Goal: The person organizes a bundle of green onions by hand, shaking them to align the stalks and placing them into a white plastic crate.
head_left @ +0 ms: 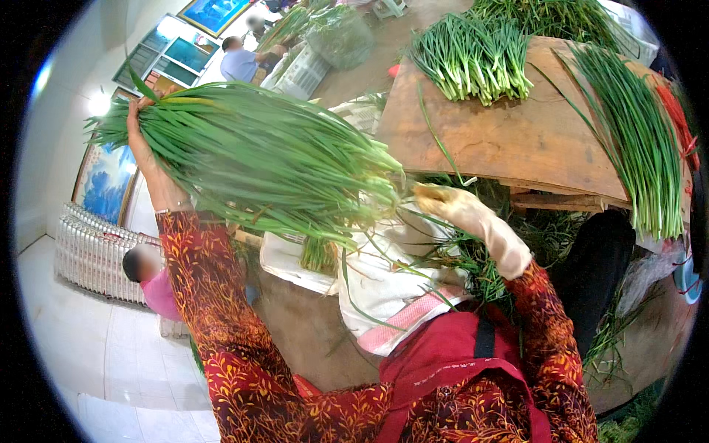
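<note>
A large bunch of green garlic chives (266, 152) stretches sideways before me, its leaf tips at the left and its pale stem ends at the right. My left hand (141, 116) grips it near the leaf tips, arm raised. Close to the stem ends is my right hand (443, 199), in a pale, stained glove. It is blurred, and whether its fingers hold any stems is not clear. Over my lap lies a white cloth (382, 288) with a pink band, strewn with loose leaves.
A wooden table (476, 138) at the right bears a trimmed chive bundle (471, 58) and a longer bundle (637, 138) hanging over its edge. Red ties (676, 122) lie beside it. A white crate (296, 263) stands below. People sit at the left (160, 288) and farther back (241, 63).
</note>
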The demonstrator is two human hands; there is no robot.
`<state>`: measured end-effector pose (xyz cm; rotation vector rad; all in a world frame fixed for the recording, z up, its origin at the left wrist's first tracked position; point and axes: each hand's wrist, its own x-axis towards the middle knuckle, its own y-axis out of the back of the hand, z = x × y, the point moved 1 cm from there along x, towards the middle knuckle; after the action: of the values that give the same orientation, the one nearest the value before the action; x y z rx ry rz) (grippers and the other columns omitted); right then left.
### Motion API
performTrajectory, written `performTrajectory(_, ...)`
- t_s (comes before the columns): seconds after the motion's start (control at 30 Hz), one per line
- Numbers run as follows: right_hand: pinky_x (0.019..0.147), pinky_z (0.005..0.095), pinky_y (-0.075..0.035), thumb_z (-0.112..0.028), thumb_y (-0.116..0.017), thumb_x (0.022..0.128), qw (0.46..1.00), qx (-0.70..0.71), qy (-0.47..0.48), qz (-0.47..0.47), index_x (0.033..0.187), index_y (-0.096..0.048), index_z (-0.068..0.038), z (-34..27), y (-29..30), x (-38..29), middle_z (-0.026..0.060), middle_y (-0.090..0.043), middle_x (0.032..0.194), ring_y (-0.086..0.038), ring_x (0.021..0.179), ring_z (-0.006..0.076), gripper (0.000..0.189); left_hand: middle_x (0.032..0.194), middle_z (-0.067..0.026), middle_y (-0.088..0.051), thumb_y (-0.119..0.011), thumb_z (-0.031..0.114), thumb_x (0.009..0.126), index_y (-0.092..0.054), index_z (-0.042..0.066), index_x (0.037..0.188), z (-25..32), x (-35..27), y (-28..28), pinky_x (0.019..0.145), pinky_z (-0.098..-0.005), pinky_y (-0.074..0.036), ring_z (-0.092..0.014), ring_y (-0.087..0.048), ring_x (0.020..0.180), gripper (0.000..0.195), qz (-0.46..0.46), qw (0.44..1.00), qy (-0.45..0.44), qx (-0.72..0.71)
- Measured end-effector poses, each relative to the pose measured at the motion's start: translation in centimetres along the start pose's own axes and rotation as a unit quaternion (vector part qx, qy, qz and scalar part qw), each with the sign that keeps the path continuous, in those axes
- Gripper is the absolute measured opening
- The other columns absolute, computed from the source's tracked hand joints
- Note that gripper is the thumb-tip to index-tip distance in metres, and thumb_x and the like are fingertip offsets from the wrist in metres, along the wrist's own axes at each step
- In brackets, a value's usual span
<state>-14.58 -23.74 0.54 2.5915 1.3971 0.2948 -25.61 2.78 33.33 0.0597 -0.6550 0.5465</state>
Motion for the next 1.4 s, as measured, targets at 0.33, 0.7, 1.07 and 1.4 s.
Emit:
performTrajectory(0.33, 0.068, 0.0283, -0.046, -0.03, -0.054, 0.086, 0.724, 0.665, 0.131, -0.13, 0.111, -0.051, -0.004, -2.6, -3.2, 5.2, 0.0042, -0.057, 0.099, -0.054, 0.08, 0.0133, 0.036, 0.082, 0.0, -0.051, -0.046, 0.026, 0.089, -0.047, 0.01, 0.08, 2.1, 1.3, -0.6, 0.096, -0.0369, -0.033, -0.021, -0.049, 0.096, 0.019, -0.217, 0.957, -0.001, -0.193)
performTrajectory(0.7, 0.073, 0.026, -0.047, -0.051, -0.058, 0.077, 0.686, 0.708, 0.152, -0.074, 0.127, -0.038, -0.009, -8.0, -1.4, 0.3, 0.0092, -0.05, 0.115, -0.053, 0.085, 0.0121, 0.069, 0.068, 0.0039, -0.042, -0.043, 0.02, 0.092, -0.038, 0.012, 0.084, 1.3, 0.8, -1.4, 0.092, -0.0327, -0.036, -0.01, -0.046, 0.072, 0.013, -0.245, 0.916, -0.045, -0.313)
performTrajectory(1.07, 0.069, 0.0267, -0.046, -0.027, -0.06, 0.079, 0.935, -0.332, -0.127, 0.016, 0.105, -0.06, -0.008, 6.7, 1.3, -4.6, 0.0083, -0.062, 0.082, -0.058, 0.075, 0.0173, 0.032, 0.069, 0.0024, -0.041, -0.045, 0.015, 0.09, -0.039, 0.01, 0.082, 2.2, 0.5, 0.7, 0.085, -0.0316, -0.037, -0.01, -0.045, 0.07, 0.011, -0.256, 0.896, -0.02, -0.361)
performTrajectory(1.4, 0.064, 0.0311, -0.044, -0.028, -0.058, 0.081, 0.965, -0.046, 0.221, 0.132, 0.089, -0.061, -0.007, -15.6, 2.5, -1.2, 0.0095, -0.058, 0.072, -0.057, 0.068, 0.0191, 0.022, 0.07, 0.0042, -0.043, -0.046, 0.015, 0.089, -0.041, 0.011, 0.084, -0.1, -0.1, -0.9, 0.083, -0.0313, -0.039, -0.008, -0.046, 0.07, 0.008, -0.208, 0.92, -0.017, -0.331)
